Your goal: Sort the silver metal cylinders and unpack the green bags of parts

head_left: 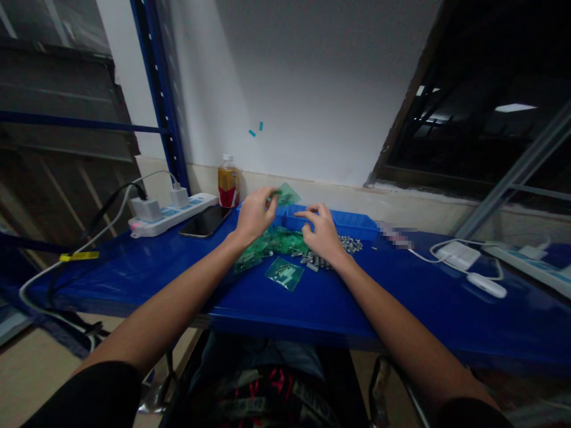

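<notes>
Raised above the pile, my left hand [257, 212] pinches a small green plastic bag [288, 194] by its edge. My right hand [322, 229] hovers just to the right of it, fingers apart and bent, with nothing visible between them. Below both hands lies a heap of green bags [254, 252]. Another green bag [285, 273], with small metal parts inside, lies flat in front of the heap. Loose silvery metal parts [316, 261] are spread beside and partly behind my right hand. A blue plastic bin [352, 223] stands behind the heap.
On the blue table [392, 297], a phone [206, 221], a white power strip [178, 214] and a drink bottle [228, 183] stand at the left. A white charger [486, 285], cables and another power strip [530, 264] lie at the right. A wall rises behind.
</notes>
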The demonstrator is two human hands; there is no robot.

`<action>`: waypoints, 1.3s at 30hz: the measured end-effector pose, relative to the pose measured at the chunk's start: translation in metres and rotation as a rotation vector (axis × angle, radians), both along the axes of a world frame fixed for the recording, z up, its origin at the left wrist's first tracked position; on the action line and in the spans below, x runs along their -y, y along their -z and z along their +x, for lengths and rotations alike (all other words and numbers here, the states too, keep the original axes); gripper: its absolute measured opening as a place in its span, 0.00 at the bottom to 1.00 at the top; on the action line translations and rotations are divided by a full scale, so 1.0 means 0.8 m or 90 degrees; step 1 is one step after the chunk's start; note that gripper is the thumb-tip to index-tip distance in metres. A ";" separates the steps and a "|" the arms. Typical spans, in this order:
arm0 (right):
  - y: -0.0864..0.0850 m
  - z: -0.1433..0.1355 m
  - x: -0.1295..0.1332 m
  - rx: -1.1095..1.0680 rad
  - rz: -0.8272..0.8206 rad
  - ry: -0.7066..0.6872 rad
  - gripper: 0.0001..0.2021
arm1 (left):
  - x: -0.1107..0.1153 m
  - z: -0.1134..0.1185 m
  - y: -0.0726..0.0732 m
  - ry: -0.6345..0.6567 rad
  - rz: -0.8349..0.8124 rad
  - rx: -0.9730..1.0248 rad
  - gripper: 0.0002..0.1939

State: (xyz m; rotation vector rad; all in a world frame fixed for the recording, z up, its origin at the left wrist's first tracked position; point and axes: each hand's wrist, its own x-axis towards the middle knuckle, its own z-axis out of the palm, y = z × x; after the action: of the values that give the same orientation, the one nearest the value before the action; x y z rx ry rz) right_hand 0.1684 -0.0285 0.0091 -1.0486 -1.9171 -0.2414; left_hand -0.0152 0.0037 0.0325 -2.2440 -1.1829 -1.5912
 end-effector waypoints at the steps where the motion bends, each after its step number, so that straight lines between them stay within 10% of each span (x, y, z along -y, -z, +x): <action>1: 0.000 0.001 0.000 -0.004 -0.002 0.000 0.19 | -0.002 -0.006 -0.002 -0.030 0.046 -0.006 0.13; 7: -0.001 0.002 -0.001 0.000 -0.026 0.002 0.13 | -0.028 -0.035 0.009 -0.144 0.061 -0.219 0.18; 19: -0.004 0.005 -0.004 0.009 -0.008 0.031 0.04 | -0.039 -0.036 0.020 -0.044 -0.344 -0.325 0.12; 28: -0.013 0.020 -0.010 -0.020 0.045 0.114 0.05 | -0.040 -0.025 0.031 0.096 -0.328 -0.199 0.11; 39: -0.003 0.014 -0.009 0.030 -0.066 0.068 0.05 | -0.035 -0.011 0.037 0.080 -0.319 -0.221 0.14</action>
State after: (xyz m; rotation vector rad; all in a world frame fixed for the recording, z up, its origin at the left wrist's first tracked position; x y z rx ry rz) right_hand 0.1794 -0.0217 0.0117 -1.2262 -1.9350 -0.2296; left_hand -0.0243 0.0320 0.0025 -2.7962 -1.4796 -0.9414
